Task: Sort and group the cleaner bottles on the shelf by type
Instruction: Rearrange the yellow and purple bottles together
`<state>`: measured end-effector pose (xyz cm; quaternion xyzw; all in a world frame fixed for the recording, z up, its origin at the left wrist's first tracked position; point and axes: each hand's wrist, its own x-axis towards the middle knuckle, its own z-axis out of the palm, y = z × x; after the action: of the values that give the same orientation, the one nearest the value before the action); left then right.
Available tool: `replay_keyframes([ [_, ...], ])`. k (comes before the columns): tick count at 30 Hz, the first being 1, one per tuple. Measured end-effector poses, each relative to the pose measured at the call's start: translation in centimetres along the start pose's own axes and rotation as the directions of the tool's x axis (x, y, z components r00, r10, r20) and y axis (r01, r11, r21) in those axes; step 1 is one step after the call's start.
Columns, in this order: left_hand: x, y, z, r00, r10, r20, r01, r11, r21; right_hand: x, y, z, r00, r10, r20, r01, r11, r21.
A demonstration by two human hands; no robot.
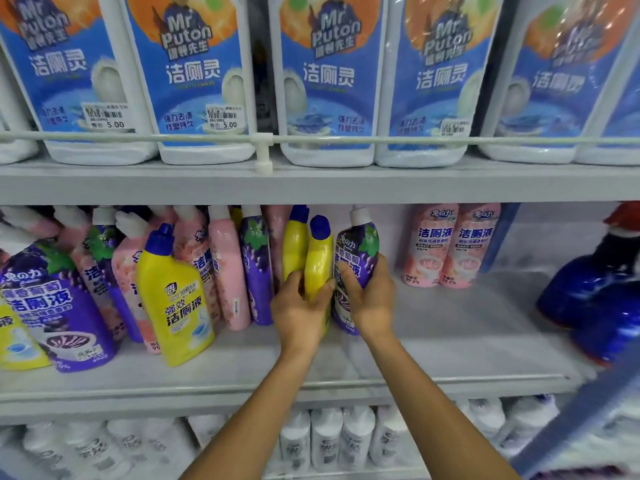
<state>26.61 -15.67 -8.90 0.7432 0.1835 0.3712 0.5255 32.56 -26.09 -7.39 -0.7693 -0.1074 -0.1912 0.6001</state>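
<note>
On the middle shelf [450,344] stand mixed cleaner bottles, yellow, purple and pink. My left hand [299,308] grips a yellow bottle with a blue cap [319,258] at mid-shelf. Right beside it my right hand [369,294] grips a purple grape-label bottle with a white cap [358,247]. Another yellow bottle [294,244] stands just left of the held one. A large yellow bottle [176,299] and a large purple bottle [52,306] lean at the left among pink ones [228,271]. Two pink bottles [450,247] stand together at the right.
Large white Mr Puton bottles [201,77] fill the top shelf behind a rail [381,139]. Dark blue bottles with a red cap [595,289] sit at the far right. White bottles [325,438] line the bottom shelf. Bare shelf lies between my hands and the blue bottles.
</note>
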Motion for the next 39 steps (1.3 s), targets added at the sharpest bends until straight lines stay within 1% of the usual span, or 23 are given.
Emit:
replay_keyframes([
  [4,0.0,0.0,0.4,1.0,-0.015,0.003,0.015,1.0,0.012,2.4,0.6,0.5,1.0,0.013,-0.001,-0.013,1.0,-0.008],
  [7,-0.2,-0.8,0.4,0.998,0.032,-0.045,-0.032,0.999,0.019,3.7,1.0,0.8,1.0,0.008,-0.016,-0.008,1.0,-0.001],
  [10,-0.4,-1.6,0.7,0.991,0.082,-0.106,-0.077,0.996,0.048,4.4,1.3,1.2,1.0,0.017,0.012,-0.017,1.0,0.004],
  [13,-0.3,-1.2,1.0,0.991,0.095,-0.094,-0.088,0.994,0.069,4.6,1.3,1.4,1.0,0.02,0.022,-0.02,1.0,0.008],
  [16,-0.1,-0.8,1.4,0.992,0.066,-0.106,-0.056,0.994,0.097,4.8,1.4,1.2,0.998,0.023,0.051,-0.024,1.0,0.003],
  [19,0.1,-0.6,1.7,0.994,0.033,-0.105,-0.022,0.994,0.106,4.6,1.7,0.6,0.993,0.032,0.112,-0.03,0.999,-0.023],
  [22,0.6,-0.1,2.2,0.995,-0.008,-0.102,0.021,0.991,0.133,4.2,2.1,-0.1,0.984,0.009,0.179,0.004,0.998,-0.069],
  [26,0.9,0.2,2.7,0.995,-0.029,-0.094,0.046,0.983,0.18,4.1,2.1,-0.4,0.98,-0.002,0.199,0.02,0.996,-0.091],
  [30,0.8,0.4,2.6,0.995,-0.053,-0.081,0.064,0.988,0.138,3.9,2.0,-0.4,0.981,0.016,0.194,-0.006,0.999,-0.054],
  [33,0.7,0.2,2.4,0.997,-0.055,-0.049,0.06,0.993,0.104,4.0,1.8,-0.5,0.981,0.011,0.192,0.003,0.997,-0.075],
  [36,0.4,0.2,1.9,1.0,-0.026,-0.009,0.027,0.995,0.097,4.1,1.8,-0.7,0.975,0.019,0.22,0.002,0.996,-0.092],
  [39,-0.3,0.3,0.9,1.0,-0.027,-0.015,0.028,0.998,0.063,3.9,1.5,-1.1,0.966,0.022,0.256,0.001,0.996,-0.088],
])
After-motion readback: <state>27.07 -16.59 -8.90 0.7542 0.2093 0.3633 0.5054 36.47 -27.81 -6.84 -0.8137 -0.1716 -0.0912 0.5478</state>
